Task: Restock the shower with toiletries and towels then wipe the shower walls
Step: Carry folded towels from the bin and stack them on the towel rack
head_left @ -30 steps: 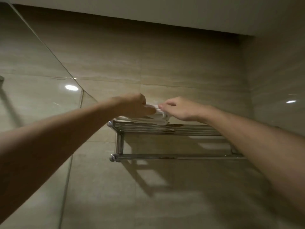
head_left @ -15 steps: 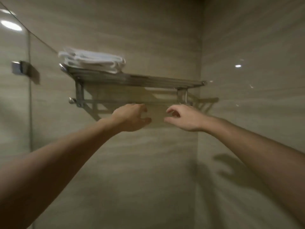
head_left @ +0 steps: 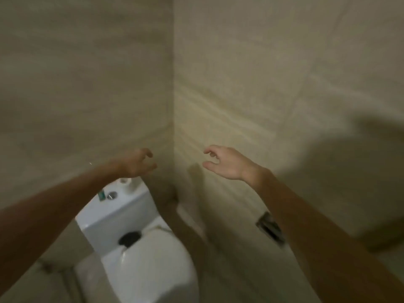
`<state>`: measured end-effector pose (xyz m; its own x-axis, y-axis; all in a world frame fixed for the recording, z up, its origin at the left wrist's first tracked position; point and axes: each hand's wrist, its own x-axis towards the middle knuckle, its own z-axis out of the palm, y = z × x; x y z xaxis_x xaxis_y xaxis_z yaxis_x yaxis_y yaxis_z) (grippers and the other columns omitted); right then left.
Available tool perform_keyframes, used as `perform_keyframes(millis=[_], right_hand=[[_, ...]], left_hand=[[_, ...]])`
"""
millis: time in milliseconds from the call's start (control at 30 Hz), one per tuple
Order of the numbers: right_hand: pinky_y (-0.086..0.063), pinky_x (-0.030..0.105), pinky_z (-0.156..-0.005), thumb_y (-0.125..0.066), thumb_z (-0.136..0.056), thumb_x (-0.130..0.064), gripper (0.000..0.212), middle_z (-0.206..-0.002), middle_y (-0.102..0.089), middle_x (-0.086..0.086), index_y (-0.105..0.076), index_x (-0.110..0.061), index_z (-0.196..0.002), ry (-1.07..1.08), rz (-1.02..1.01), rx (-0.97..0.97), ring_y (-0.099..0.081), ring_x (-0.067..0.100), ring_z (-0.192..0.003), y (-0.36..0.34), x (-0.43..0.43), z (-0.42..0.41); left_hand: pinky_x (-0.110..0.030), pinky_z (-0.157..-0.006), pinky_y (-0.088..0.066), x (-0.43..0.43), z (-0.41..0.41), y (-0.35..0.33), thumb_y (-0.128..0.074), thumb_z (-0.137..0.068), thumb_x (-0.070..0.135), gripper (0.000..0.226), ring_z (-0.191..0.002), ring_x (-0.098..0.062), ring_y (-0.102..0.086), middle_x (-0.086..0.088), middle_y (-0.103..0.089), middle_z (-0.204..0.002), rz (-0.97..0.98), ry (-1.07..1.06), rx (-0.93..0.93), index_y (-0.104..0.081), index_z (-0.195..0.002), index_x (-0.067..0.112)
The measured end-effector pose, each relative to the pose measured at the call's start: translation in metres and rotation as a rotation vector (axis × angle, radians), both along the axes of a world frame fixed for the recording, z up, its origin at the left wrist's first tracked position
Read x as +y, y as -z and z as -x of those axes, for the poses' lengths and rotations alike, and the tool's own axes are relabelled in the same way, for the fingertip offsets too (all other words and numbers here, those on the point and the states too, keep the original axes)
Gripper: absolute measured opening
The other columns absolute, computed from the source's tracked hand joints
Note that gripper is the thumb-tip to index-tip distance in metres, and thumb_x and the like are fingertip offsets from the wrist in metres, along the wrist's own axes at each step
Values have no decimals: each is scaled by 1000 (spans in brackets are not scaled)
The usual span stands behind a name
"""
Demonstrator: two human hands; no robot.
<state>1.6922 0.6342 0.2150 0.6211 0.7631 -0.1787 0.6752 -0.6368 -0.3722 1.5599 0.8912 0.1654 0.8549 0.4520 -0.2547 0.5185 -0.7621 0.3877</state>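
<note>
Above white ceramic toilet cistern (head_left: 122, 213): left hand (head_left: 136, 164) and right hand (head_left: 227, 164) loosely curled, gripping nothing, well apart either side of corner in beige tiled walls (head_left: 240, 73). White paper roll (head_left: 126, 184) upright on cistern, axis vertical, just below left hand, top partly hidden by wrist. Small teal object (head_left: 101, 196) near it, possibly a sachet; blurred. Metal wall fitting (head_left: 271, 229) half covered by right forearm.

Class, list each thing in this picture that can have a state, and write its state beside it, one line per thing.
left hand: empty, fingers loosely curled, in the air.
right hand: empty, fingers loosely curled, in the air.
toilet lid: down, shut.
toilet roll: standing upright on the cistern.
</note>
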Motion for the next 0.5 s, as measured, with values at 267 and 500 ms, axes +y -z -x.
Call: perform_keyframes(millis=[267, 500], right_hand=[[-48, 38, -103, -61, -86, -51, 49, -126, -64, 3, -62, -22, -126, 412, 100, 481, -61, 22, -116, 181, -116, 49], [-42, 30, -101, -51, -102, -36, 44, -142, -55, 8, -49, -14, -140, 849, 300, 730, -53, 25, -128, 298, -217, 167]], left_hand=[[-36, -101, -46, -65, 20, 194, -65, -96, 39, 48, -121, -32, -59, -13, -61, -135, 294, 85, 305, -58, -135, 11], [-30, -85, -49, -96, 80, 314, -67, -94, 40, 38, -97, -24, -66, -9, -67, -121, 396, 212, 609, -62, -125, 17]])
